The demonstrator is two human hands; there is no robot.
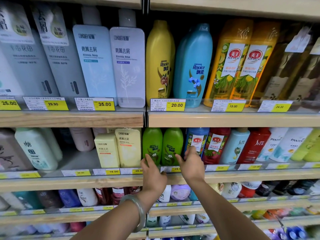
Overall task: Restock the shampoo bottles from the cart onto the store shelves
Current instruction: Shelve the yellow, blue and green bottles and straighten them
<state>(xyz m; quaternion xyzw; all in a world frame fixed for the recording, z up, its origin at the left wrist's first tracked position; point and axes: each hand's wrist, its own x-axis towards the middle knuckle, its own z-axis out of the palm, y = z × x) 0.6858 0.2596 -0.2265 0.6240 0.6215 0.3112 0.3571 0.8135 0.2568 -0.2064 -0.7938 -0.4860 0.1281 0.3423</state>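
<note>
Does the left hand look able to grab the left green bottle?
Probably yes. The left hand is at the left green bottle, fingers touching its front; only the low price-tag rail stands before it, and the hand reaches over that.

Left green bottle [152, 144], right green bottle [172, 144]: upright, side by side at shelf [242, 175] front edge. Left hand [153, 172] touches the first. Right hand [192, 163] just beside the second.

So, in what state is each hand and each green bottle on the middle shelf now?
left hand: open, fingertips at the left green bottle
right hand: open, holds nothing
left green bottle: upright on the shelf
right green bottle: upright, beside the left one
</note>
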